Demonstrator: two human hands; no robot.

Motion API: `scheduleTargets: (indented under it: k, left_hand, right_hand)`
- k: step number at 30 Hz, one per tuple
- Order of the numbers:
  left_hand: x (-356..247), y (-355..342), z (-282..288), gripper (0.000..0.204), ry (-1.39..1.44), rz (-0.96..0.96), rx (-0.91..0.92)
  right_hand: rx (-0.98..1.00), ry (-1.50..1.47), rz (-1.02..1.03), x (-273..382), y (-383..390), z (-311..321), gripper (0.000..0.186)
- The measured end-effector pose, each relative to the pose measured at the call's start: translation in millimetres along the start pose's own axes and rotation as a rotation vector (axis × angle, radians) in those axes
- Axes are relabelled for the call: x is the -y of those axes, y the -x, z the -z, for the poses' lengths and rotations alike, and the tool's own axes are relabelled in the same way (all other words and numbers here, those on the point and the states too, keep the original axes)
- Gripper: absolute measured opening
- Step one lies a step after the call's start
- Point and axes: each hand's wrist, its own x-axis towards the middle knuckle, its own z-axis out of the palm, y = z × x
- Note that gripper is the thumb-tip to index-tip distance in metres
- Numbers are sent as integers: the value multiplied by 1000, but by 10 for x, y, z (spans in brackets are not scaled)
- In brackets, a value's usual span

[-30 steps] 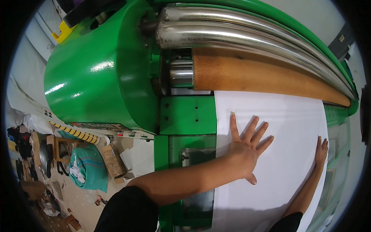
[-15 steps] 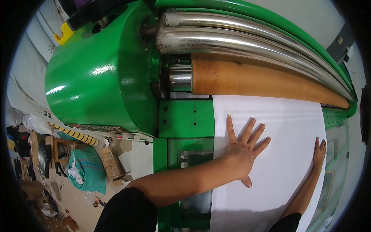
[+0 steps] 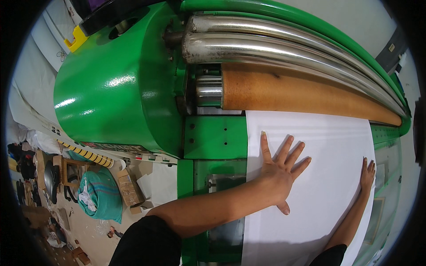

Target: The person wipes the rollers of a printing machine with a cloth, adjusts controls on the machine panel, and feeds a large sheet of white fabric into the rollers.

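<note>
Biggest thing here is the green machine, with a white sheet draped down its front, coming out from just under the brown roller. Two shiny metal rollers sit above that one, close to the machine's top edge. Left hand is palm-down on the sheet nearer its left edge, fingers splayed really wide, thumb pointing down, grip totally spread with nothing clutched. Its forearm crosses the sheet's left edge at a slant. Right hand (looks small, fisheye stuff) lies along the sheet's right edge, fingers stretched out straight and close together, so a narrow spread. Roomwise, there's a broad bare stretch of sheet between the hands, plus a bare band from the left fingertips up to the brown roller.
</note>
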Motion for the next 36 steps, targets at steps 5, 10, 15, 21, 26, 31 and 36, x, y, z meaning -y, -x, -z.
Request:
scheduleTargets:
  k: [5, 10, 15, 21, 26, 31, 36]
  left_hand:
    - [8, 67, -13, 147, 86, -22, -104]
    - [3, 80, -29, 148, 86, -9, -113]
    - [-15, -10, -18, 152, -15, 7, 2]
    - [-38, 15, 15, 154, 16, 16, -16]
    - [-31, 75, 62, 159, 44, 10, -41]
    - [-55, 39, 68, 161, 11, -19, -44]
    - [-49, 46, 16, 146, 27, -66, -252]
  right_hand:
    - [4, 24, 8, -30, -35, -35, 94]
    - [26, 20, -13, 111, -27, 9, 93]
    - [-3, 64, 26, -103, -114, -89, 92]
    - [17, 105, 55, -42, -139, -73, 92]
    - [-1, -19, -19, 103, -103, 23, 95]
    - [6, 231, -16, -42, -151, -23, 54]
    - [-14, 361, 68, -386, -284, -168, 52]
